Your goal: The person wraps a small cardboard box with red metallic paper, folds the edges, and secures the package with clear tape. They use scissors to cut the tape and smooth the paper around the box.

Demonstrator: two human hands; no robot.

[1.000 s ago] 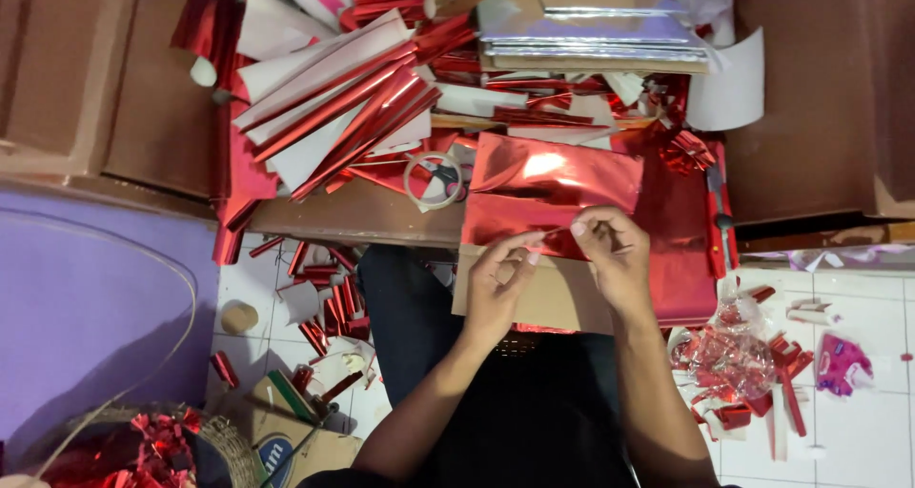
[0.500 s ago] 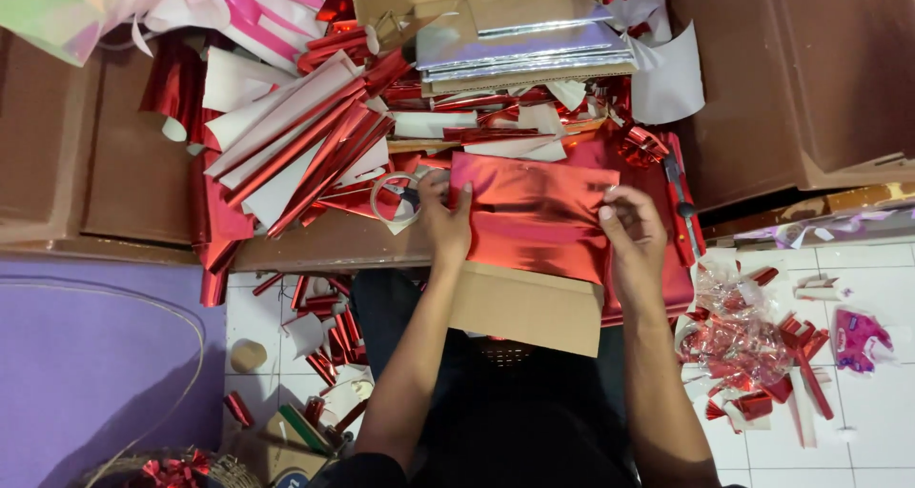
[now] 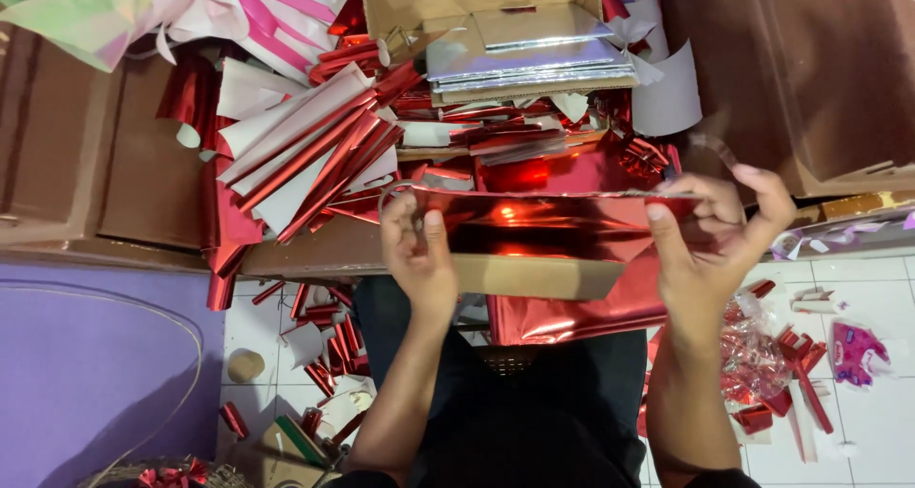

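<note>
We note a brown wooden counter [image 3: 315,250] strewn with rolled red foil strips [image 3: 315,154]. Above its edge we hold a shiny red foil sheet [image 3: 553,223] taut: left hand [image 3: 417,254] pinches one end, right hand [image 3: 710,231] the other.

home craft corner — red foil scraps [image 3: 329,340] litter tiled floor [image 3: 877,421].
</note>
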